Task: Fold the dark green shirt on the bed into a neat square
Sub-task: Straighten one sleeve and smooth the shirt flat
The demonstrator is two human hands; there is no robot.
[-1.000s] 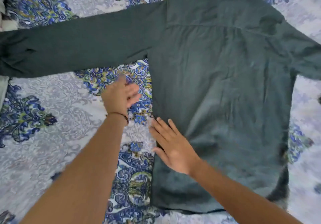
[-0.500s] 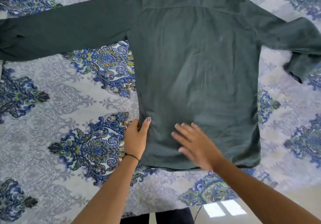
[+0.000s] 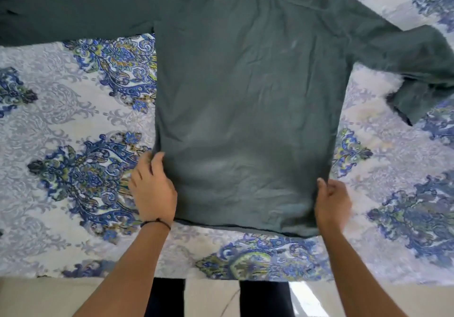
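Both hands hold the dark green shirt [image 3: 245, 95] at its two side edges, a little above the bottom. The left hand [image 3: 153, 191] pinches the left edge with the thumb on top of the cloth, and the right hand [image 3: 331, 203] has its fingers curled around the right edge; this hand is a bit blurred, so I cannot tell how much cloth it has taken. The bed [image 3: 61, 120], covered with a pale sheet with blue ornaments, fills almost the whole view, and the shirt lies on it flat with the back side up, the bottom toward the person. The long sleeve on the left [image 3: 73, 14] goes straight out to the side, and the sleeve on the right [image 3: 412, 66] is bent, with its cuff [image 3: 405, 105] turned back toward the person. The hem [image 3: 233, 227] is almost straight, near the edge of the bed. A thin dark cord [image 3: 157, 222] is on the left wrist. I judge the cloth as light, soft and without any stiffness, so it will hang down and wrinkle wherever it is not supported. It seems best to hold it at edges and corners, with two hands at the same height, and to smooth each fold on the bed.
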